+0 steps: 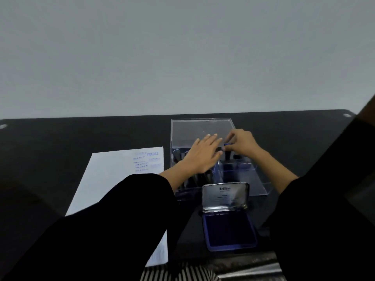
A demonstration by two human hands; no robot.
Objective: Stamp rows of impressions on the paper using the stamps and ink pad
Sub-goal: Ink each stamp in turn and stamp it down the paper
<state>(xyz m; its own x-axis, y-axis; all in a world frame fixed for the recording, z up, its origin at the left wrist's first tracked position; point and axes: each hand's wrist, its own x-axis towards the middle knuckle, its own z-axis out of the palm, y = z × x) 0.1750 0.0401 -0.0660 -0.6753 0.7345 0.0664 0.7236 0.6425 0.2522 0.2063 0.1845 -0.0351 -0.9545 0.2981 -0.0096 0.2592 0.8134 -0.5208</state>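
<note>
1. Saw a white rectangular paper sheet flat on the black tabletop, left of centre, with blue "FRAGILE" impressions in short rows near its far right corner, some of them faint.
2. Found a blue rectangular ink pad in a metal tin open near the table's front edge, its silver lid tilted up and printed "Artline".
3. Noted a clear acrylic compartment box just behind the ink pad and right of the paper, its transparent lid raised at the back, with dark-handled stamps standing in the left compartments.
4. Spotted a small stamp with a blue top above the middle of the box, between the two hands.
5. Saw the left hand spread flat over the box, fingers straight and gripping nothing, tips just beside the small stamp; could not tell whether touching.
6. Saw the right hand with fingers curled, apparently pinching the small stamp, though blurred there.
7. Noted both forearms in black sleeves reaching forward, the left one crossing the paper's near right part.
</note>
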